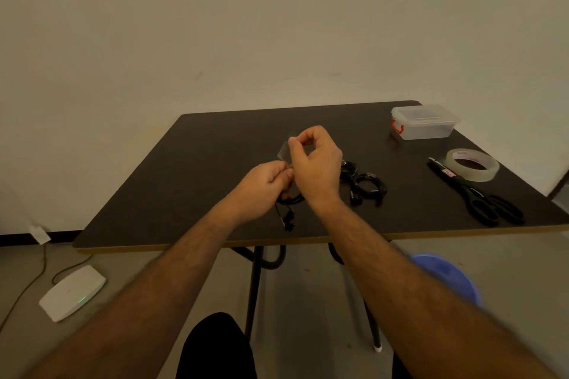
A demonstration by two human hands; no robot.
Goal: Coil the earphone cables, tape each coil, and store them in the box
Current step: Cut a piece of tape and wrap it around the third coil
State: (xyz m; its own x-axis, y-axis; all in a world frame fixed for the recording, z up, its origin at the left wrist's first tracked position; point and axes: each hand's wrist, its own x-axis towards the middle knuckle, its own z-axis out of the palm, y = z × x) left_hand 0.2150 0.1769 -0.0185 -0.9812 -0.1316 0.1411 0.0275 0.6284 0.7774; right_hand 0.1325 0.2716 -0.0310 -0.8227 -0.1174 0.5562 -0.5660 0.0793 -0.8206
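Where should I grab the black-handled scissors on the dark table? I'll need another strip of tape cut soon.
Take the black-handled scissors by the two finger loops. They lie flat, loops toward the near table edge and blades pointing away beside the clear tape roll, so coming from the near right side seems easiest and keeps clear of the roll.

The scene was dim and warm-toned, lit softly and evenly, with no hard shadows on the dark table (215,163). The wall filling the upper half of the frame looked a flat yellowish grey. Wide-angle distortion bent the table edges, tilting them near the right side. The forearms at the bottom corners were smeared with blur, as was a blue object (446,274) at lower right. A small green light glowed on a white device (72,292) at lower left.
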